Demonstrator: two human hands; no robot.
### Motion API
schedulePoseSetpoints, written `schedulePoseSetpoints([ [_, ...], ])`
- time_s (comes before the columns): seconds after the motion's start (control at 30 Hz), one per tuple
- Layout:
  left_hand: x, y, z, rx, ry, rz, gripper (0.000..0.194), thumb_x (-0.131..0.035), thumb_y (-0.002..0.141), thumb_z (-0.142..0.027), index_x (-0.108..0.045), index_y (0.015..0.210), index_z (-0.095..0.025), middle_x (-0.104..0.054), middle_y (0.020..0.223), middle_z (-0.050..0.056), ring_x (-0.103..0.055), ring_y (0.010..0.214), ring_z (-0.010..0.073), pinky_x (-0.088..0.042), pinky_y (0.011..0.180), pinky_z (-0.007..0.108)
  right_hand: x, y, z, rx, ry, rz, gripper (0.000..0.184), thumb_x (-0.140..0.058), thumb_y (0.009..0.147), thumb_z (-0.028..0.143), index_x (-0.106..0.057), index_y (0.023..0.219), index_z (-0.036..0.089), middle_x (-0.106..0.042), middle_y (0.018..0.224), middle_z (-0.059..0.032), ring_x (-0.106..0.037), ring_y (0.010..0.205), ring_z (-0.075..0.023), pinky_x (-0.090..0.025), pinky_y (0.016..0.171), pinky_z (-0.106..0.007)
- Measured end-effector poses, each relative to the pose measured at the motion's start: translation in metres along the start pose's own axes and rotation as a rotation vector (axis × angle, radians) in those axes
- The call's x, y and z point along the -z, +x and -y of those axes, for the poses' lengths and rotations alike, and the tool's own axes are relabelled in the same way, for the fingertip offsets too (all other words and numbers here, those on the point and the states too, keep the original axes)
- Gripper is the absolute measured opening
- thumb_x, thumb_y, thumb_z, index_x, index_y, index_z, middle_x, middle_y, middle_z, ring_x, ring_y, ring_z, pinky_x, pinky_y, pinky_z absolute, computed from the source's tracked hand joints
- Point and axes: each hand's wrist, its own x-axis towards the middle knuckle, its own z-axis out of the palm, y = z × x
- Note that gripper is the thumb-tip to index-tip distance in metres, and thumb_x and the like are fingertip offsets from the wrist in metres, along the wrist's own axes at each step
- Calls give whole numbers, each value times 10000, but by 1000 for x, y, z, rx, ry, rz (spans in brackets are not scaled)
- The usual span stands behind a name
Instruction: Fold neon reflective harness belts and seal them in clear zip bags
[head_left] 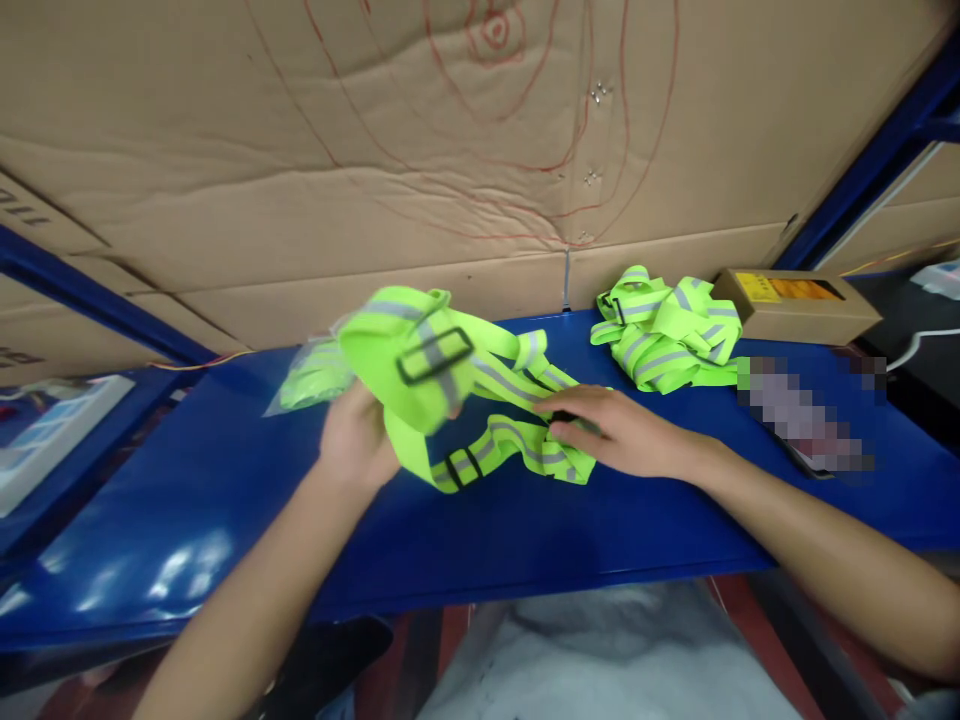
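A neon yellow-green reflective strap vest [465, 400] with grey bands and black buckles lies on the blue table [480, 530]. My left hand [356, 440] grips its left part and lifts a folded section off the surface. My right hand [615, 430] rests on the vest's right end, fingers pinching the straps near a black buckle. A second bundled vest [664, 330] lies further right at the back. A vest in a clear plastic bag [311, 378] sits behind my left hand.
A small brown cardboard box [795, 300] with a yellow label stands at the back right. A blurred flat object [810, 415] lies right of my right hand. Large cardboard sheets [420, 170] form the wall behind. White papers [52, 430] sit on the shelf to the left.
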Motion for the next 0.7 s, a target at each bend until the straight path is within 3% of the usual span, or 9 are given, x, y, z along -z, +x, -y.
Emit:
schedulePoseSetpoints([
  [0.1,8,17,-13,-5,-97,-152,246,-594,904,-403,-674,967,-179,-723,941,66,-621,683,176,-508,576,303,-8,-2,-4,133,-218,94,293,-582,1030,344,-697,1231,164,-729,1225,-155,-655,1193,-284,-476,1035,-467],
  [0.23,29,40,-19,13,-48,-325,265,-437,998,-327,-636,934,-164,-657,813,43,-510,579,133,-405,512,262,-10,-5,-4,184,-303,70,238,-606,1014,343,-716,1150,182,-743,1123,-120,-677,1092,-261,-480,1007,-437],
  [0.4,52,54,-17,10,-41,-386,263,-383,1004,-299,-600,931,-170,-591,705,31,-418,569,130,-356,523,244,-2,-5,5,188,-357,16,299,-510,1057,364,-741,983,189,-741,860,-64,-686,829,-214,-482,812,-360],
  [0.7,63,56,-21,-107,-21,-430,269,-442,944,-396,-576,958,-163,-533,689,12,-403,584,124,-341,563,246,4,-6,11,171,-387,-35,320,-465,1068,317,-735,939,203,-753,851,-46,-691,776,-182,-437,709,-305],
])
